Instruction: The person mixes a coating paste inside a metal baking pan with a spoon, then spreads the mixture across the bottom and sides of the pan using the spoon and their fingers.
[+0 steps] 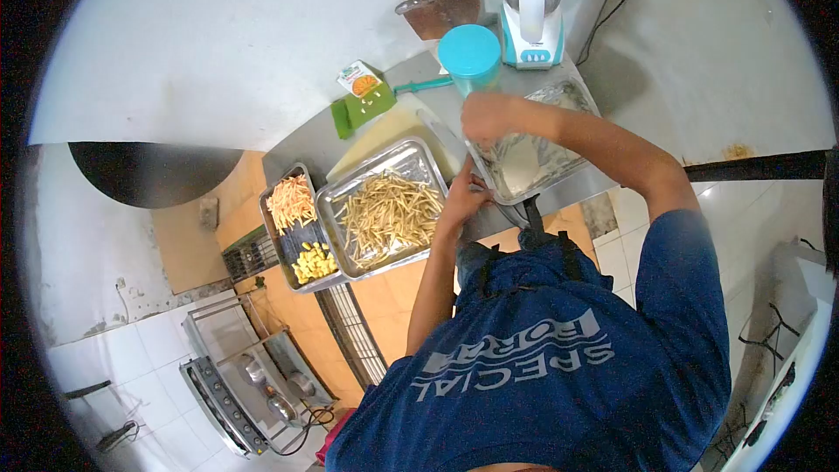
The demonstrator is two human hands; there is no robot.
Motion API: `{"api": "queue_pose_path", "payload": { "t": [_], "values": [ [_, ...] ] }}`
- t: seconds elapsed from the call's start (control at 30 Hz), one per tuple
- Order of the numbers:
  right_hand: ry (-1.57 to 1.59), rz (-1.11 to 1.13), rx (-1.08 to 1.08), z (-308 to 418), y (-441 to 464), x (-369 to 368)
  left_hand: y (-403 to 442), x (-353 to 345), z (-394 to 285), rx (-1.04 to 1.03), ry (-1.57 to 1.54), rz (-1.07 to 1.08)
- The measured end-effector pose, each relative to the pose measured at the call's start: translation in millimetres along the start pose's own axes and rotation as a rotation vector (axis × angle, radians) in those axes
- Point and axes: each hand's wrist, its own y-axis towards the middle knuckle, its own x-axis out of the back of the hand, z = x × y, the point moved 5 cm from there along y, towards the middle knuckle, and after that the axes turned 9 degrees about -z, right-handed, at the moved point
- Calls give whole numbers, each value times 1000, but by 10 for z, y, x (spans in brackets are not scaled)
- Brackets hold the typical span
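Observation:
A metal tray [572, 103] smeared with a whitish wet coating lies on the counter, with a pale patch [521, 163] near its front left corner. My right hand [489, 118] is over the left side of this tray, its fingers curled and slightly blurred. Whatever it may hold is hidden. My left hand [468, 196] grips the tray's near left edge, fingers bent around the rim. To the left, a second metal tray [419, 157] carries a heap of thin pale-brown sticks. Beyond it, a darker tray [301, 232] holds orange strips and yellow chunks.
Behind the trays are a turquoise-lidded container [470, 52], a white and turquoise blender [531, 26], a green-handled utensil [423, 86] and a green packet [371, 105]. A pale cutting board [384, 129] lies partly under the middle tray. An appliance [232, 402] stands lower left.

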Motion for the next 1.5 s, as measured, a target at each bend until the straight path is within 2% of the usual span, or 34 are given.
{"api": "queue_pose_path", "payload": {
  "t": [0.07,0.17,0.23,0.47,0.57,0.63,0.77,0.93,1.07,1.17,1.3,1.4,1.47,1.5],
  "values": [
    [25,1,157,217,-29,-9,25,21,59,-20,-21,-9],
    [49,20,252,337,-32,94,65,13,78,-3,2,5],
    [27,-21,217,270,-42,10,65,43,64,-46,138,-29],
    [-74,-166,143,19,11,104,8,49,-52,24,123,-35],
    [-79,-100,102,-50,39,21,-36,32,-134,-60,177,-9],
    [-74,-84,160,40,60,28,-17,40,-96,-41,77,-5],
    [-45,12,303,321,103,27,-29,37,-124,-17,115,8],
    [-113,7,175,9,157,-1,-10,63,-154,-76,251,-6],
    [-103,62,86,-136,151,33,-37,44,-144,-44,222,-3],
    [-94,29,168,36,178,-47,12,66,-78,-44,159,-25],
    [-109,-54,170,51,133,-39,-43,36,-147,-29,166,-16],
    [-55,-85,55,-37,98,5,-42,37,-161,-14,146,-22],
    [-132,-65,-91,-100,79,-46,-64,16,-169,-8,131,-19],
    [-131,-64,-91,-104,70,-56,-62,15,-181,-17,153,-15]
  ]
}}
